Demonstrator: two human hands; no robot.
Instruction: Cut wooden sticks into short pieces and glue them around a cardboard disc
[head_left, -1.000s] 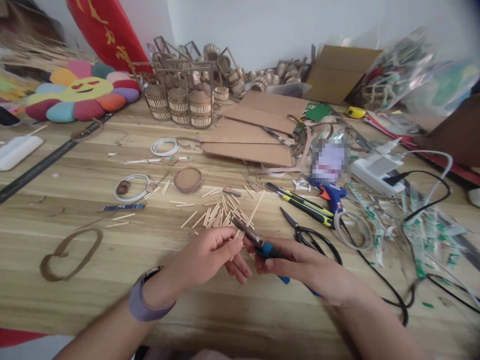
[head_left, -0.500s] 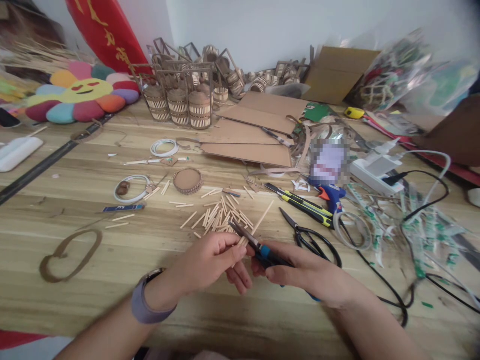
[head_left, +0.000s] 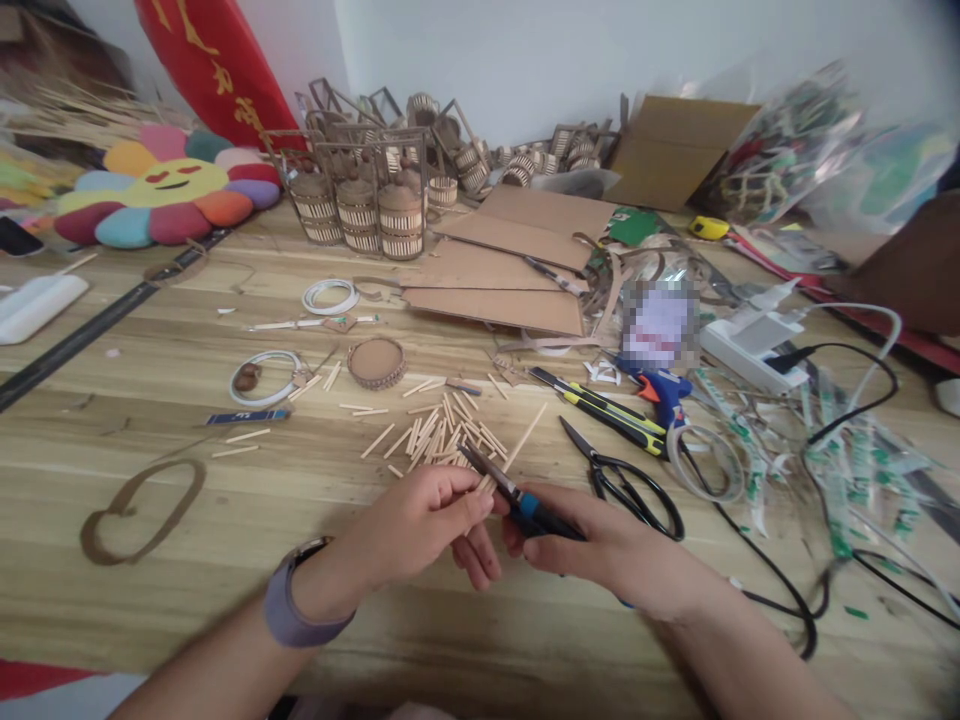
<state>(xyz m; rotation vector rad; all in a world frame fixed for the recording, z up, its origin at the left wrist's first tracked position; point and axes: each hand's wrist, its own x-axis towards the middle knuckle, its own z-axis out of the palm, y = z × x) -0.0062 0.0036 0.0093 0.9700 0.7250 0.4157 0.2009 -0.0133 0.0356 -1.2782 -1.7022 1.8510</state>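
My left hand (head_left: 442, 515) pinches a thin wooden stick (head_left: 526, 437) between thumb and fingers, its long end pointing away up and to the right. Round the black-and-blue handles of a pair of shears (head_left: 529, 503) is my right hand (head_left: 600, 540). The metal blades cross the stick right at my left fingertips; whether they are fully closed is hard to make out. Just beyond my hands lies a loose pile of short cut sticks (head_left: 435, 430). A round brown disc with a beaded rim (head_left: 376, 363) rests behind the pile to the left.
Black scissors (head_left: 626, 485), yellow-black utility knives (head_left: 600, 408), a tape roll (head_left: 705, 462) and a blue glue gun (head_left: 664, 393) lie at right. Cables run from a white power strip (head_left: 754, 345). Cardboard sheets (head_left: 502, 275) and small lidded baskets in frames (head_left: 360, 215) are further back.
My right hand has tightened slightly on the shears' handles, and the lower blue handle shows less. My left hand and the stick stay almost in place.
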